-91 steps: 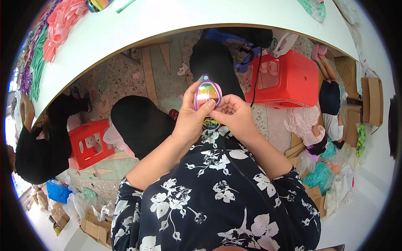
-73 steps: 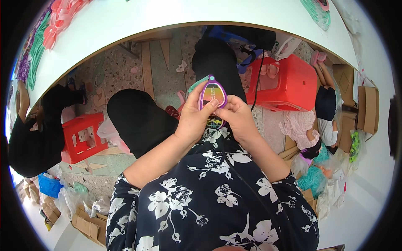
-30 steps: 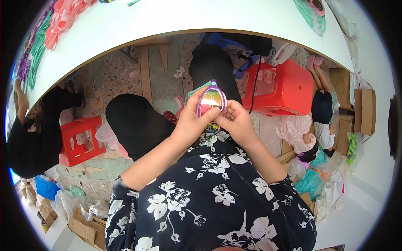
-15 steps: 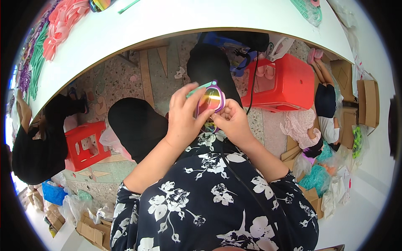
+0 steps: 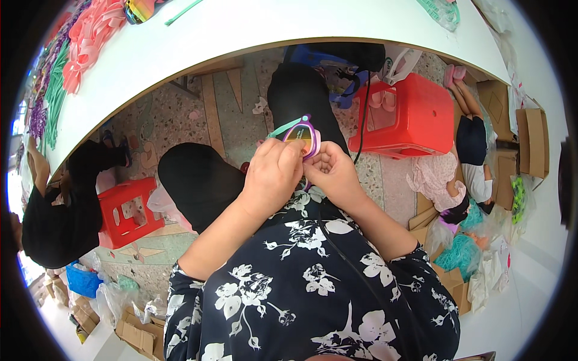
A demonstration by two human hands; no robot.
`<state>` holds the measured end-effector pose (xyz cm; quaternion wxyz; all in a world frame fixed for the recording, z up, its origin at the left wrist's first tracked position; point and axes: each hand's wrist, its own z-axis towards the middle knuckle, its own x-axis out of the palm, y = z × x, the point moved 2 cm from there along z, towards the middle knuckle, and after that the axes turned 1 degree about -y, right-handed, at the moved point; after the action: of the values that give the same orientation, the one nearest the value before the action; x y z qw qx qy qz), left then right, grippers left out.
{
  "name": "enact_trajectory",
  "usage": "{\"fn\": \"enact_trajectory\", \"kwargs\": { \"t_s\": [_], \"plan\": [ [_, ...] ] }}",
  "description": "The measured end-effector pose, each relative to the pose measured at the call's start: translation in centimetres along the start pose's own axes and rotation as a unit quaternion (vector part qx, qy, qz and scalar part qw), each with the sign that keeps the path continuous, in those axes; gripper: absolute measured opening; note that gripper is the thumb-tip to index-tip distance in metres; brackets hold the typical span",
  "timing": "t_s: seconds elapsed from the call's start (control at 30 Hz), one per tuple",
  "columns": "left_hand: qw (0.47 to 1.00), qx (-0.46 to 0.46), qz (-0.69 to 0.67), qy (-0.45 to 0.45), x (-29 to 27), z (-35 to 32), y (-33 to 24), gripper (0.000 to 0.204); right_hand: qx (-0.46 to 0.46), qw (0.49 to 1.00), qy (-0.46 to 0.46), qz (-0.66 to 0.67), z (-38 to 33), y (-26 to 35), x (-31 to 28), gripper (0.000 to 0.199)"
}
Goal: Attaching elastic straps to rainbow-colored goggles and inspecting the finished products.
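Close to my chest I hold a small pair of sunglasses (image 5: 303, 133) with a purple frame, mirrored lens and a teal arm. My left hand (image 5: 272, 172) wraps over its left side, thumb and fingers pinching the frame. From the right and below, my right hand (image 5: 330, 171) grips the same pair, fingers curled under the lens. Both hands touch each other above my lap, over my black trousers and flowered top. Part of the glasses is hidden behind my fingers.
A white table edge (image 5: 253, 36) arcs across the top, bearing pink frames (image 5: 90, 36) and green frames (image 5: 54, 90) at the left. Red stools (image 5: 415, 114) (image 5: 123, 204) stand on the floor. A person in black (image 5: 54, 216) sits left; cardboard boxes (image 5: 530, 144) right.
The glasses have turned from facing me flat to tilted edge-on, and my left hand has slid up over the frame. My right hand stays under it.
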<state>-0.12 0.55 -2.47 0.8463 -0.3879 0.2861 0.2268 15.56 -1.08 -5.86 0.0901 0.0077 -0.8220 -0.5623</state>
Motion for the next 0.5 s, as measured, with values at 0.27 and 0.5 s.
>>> {"fn": "enact_trajectory", "kwargs": {
  "t_s": [0.27,0.5],
  "plan": [
    [0.984,-0.145,-0.1,0.037,-0.3,0.1,0.5,0.039,0.001,1.0,0.014,0.005,-0.1,-0.2,-0.2,0.031],
    [0.998,-0.044,-0.001,0.044,-0.6,0.8,-0.5,0.037,-0.008,0.999,0.01,-0.031,-0.2,0.0,0.0,0.031]
  ]
}}
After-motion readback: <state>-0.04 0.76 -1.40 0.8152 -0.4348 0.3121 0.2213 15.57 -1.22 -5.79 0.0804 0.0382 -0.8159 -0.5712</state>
